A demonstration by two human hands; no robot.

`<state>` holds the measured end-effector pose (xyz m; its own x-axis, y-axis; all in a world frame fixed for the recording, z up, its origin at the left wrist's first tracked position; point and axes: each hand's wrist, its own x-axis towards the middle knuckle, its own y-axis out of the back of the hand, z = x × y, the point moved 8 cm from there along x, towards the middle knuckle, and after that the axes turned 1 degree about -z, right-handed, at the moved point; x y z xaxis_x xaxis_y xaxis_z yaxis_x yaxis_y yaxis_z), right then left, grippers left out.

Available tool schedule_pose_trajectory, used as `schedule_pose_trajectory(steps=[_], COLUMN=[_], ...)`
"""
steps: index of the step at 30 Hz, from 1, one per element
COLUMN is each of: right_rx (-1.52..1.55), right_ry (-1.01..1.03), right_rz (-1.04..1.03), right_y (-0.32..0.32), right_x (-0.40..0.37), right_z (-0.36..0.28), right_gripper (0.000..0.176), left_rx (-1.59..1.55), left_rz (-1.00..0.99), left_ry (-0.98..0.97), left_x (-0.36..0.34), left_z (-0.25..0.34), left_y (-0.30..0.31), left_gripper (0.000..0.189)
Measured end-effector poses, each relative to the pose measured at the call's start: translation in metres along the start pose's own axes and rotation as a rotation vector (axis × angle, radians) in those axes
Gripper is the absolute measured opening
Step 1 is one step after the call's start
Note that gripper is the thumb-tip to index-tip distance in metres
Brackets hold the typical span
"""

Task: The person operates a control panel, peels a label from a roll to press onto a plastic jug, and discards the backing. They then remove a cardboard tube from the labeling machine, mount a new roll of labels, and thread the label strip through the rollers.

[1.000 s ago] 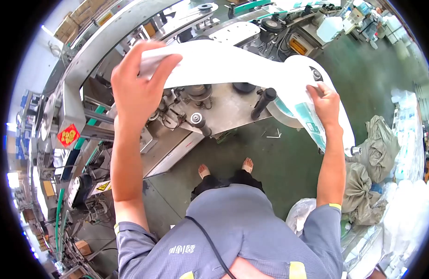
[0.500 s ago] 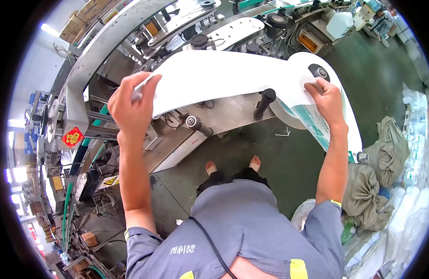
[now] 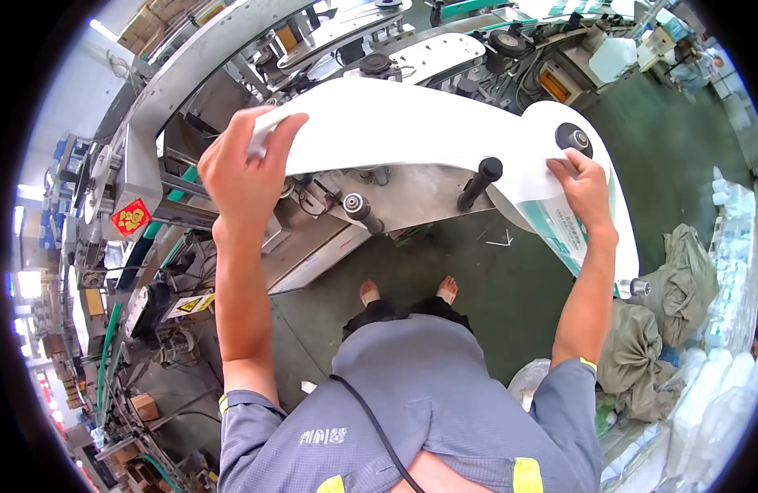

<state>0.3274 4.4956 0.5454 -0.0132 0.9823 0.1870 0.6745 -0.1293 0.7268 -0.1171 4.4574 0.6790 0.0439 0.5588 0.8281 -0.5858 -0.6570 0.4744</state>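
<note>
Left hand is pinching the loose end of the white label web, fingers clamped on it, stretched over the machine plate; right hand is pressing flat on the roll.

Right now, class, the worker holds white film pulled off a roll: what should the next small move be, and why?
Probably lower the left hand so the white film comes down toward the roller. The film spans the air above the black post and roller, seemingly wrapped around neither, while the right hand rests on the roll.
</note>
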Motion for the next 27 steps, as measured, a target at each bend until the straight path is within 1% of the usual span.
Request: schedule_pose_trajectory(steps=[2,4,5,6,8,9,10,11,12,14,15,17,18,19,20,21,22,23,24,26,27], right_rx=[0.042,-0.132,-0.128,-0.105,-0.049,0.236,0.546,0.798,1.075,1.749,1.75,2.14,2.142,2.099,2.052,2.067,2.065,1.985,1.904,1.938,1.925], right_ry=[0.001,0.011,0.012,0.151,0.433,0.192,-0.024,-0.306,-0.568,-0.759,-0.758,-0.492,-0.49,-0.575,-0.659,-0.638,-0.639,-0.601,-0.569,-0.577,-0.618], right_rz=[0.043,0.06,0.054,0.279,0.733,0.546,0.29,0.086,-0.184,-0.164,-0.161,-0.122,-0.128,-0.064,0.0,-0.075,-0.083,-0.098,-0.113,-0.149,-0.159], right_y=[-0.004,-0.01,-0.017,-0.009,0.001,-0.029,-0.078,-0.13,-0.186,-0.26,-0.278,-0.289,-0.293,-0.298,-0.302,-0.307,-0.312,-0.315,-0.319,-0.329,-0.33], right_x=[0.0,0.002,-0.002,-0.015,-0.063,-0.079,-0.079,-0.089,-0.088,-0.071,-0.059,-0.031,-0.031,-0.035,-0.041,-0.05,-0.054,-0.059,-0.066,-0.071,-0.072], right_z=[-0.002,-0.006,-0.013,-0.044,-0.102,-0.078,-0.056,-0.035,-0.028,0.003,0.009,-0.004,-0.007,-0.004,0.0,0.003,0.01,0.017,0.025,0.029,0.023], right_gripper=[0.025,0.026,0.026,0.027,0.03,0.03,0.031,0.032,0.032,0.029,0.029,0.03,0.03,0.029,0.029,0.027,0.027,0.025,0.023,0.021,0.019], left_rx=[-0.016,-0.017,-0.027,-0.021,0.082,0.052,0.056,0.083,0.107,0.097,0.091,0.091,0.058,0.025,0.028,-0.078,-0.185,-0.225,-0.222,-0.19,-0.189], left_rz=[0.019,-0.063,-0.073,-0.073,-0.113,-0.088,-0.092,-0.098,-0.109,-0.105,-0.084,-0.059,-0.102,-0.144,-0.14,-0.217,-0.293,-0.385,-0.389,-0.513,-0.512], left_ry=[-0.001,0.087,0.077,0.076,-0.008,0.015,0.022,0.063,0.101,0.116,0.137,0.16,0.256,0.352,0.351,0.399,0.449,0.496,0.509,0.568,0.572], left_x=[-0.005,-0.009,-0.013,-0.018,-0.03,-0.037,-0.043,-0.048,-0.052,-0.055,-0.056,-0.058,-0.06,-0.063,-0.065,-0.071,-0.079,-0.094,-0.108,-0.144,-0.16], left_z=[0.001,0.001,0.001,-0.001,-0.003,-0.009,-0.011,-0.016,-0.019,-0.019,-0.018,-0.011,-0.011,-0.012,-0.008,-0.007,-0.004,-0.009,-0.014,-0.033,-0.04], left_y=[0.006,0.007,0.005,0.005,0.002,0.001,0.003,0.005,0.006,0.005,0.008,0.014,0.014,0.015,0.021,0.02,0.018,0.02,0.026,0.024,0.026], left_gripper=[0.027,0.025,0.024,0.024,0.023,0.022,0.022,0.023,0.024,0.024,0.024,0.023,0.024,0.024,0.024,0.025,0.025,0.024,0.024,0.02,0.02])
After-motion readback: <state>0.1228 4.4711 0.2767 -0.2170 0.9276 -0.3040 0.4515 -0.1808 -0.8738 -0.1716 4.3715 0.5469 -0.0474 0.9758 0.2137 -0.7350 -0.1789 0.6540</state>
